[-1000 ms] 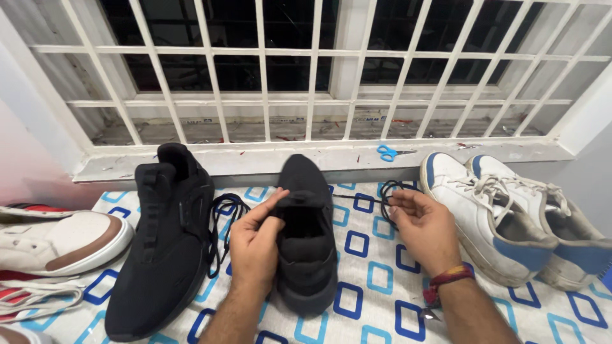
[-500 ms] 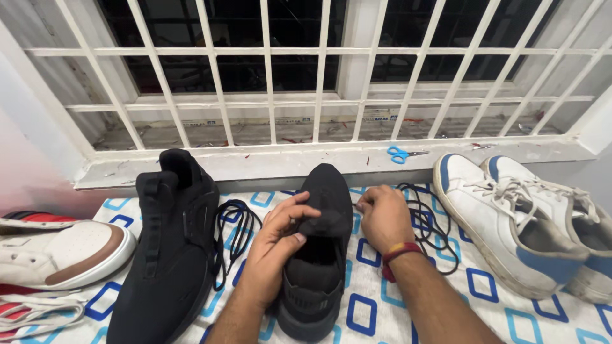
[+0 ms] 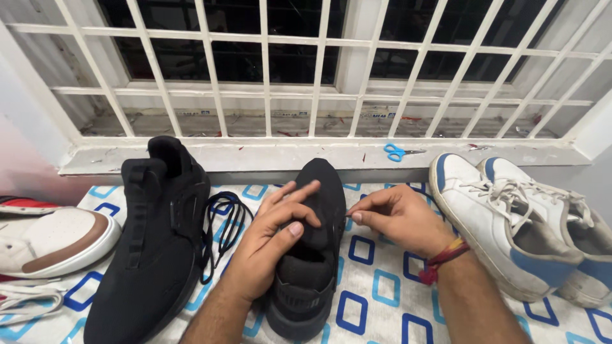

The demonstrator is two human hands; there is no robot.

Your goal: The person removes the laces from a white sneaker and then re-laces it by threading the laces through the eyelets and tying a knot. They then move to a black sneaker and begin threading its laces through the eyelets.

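A black sneaker [image 3: 317, 191] lies toe-away in the middle of a white cloth with blue squares [image 3: 376, 299]. My left hand [image 3: 268, 239] rests on its tongue and upper, thumb pressed on the tongue. My right hand [image 3: 398, 216] sits at the shoe's right side, thumb and forefinger pinched on the tip of a black lace [image 3: 347, 215] at the eyelets. The matching black sneaker [image 3: 156, 236] lies to the left, without laces. A loose black lace [image 3: 223, 220] is coiled between the two shoes.
A pair of white sneakers with blue heels [image 3: 510, 223] lies at the right. A white and brown shoe [image 3: 51, 239] and loose white laces [image 3: 25, 299] lie at the left. Blue scissors [image 3: 398, 151] rest on the window sill below the white grille [image 3: 319, 70].
My right hand has moved from the coiled lace at the right to the shoe's side, pinching the lace tip. My left hand slid onto the tongue. The view came closer.
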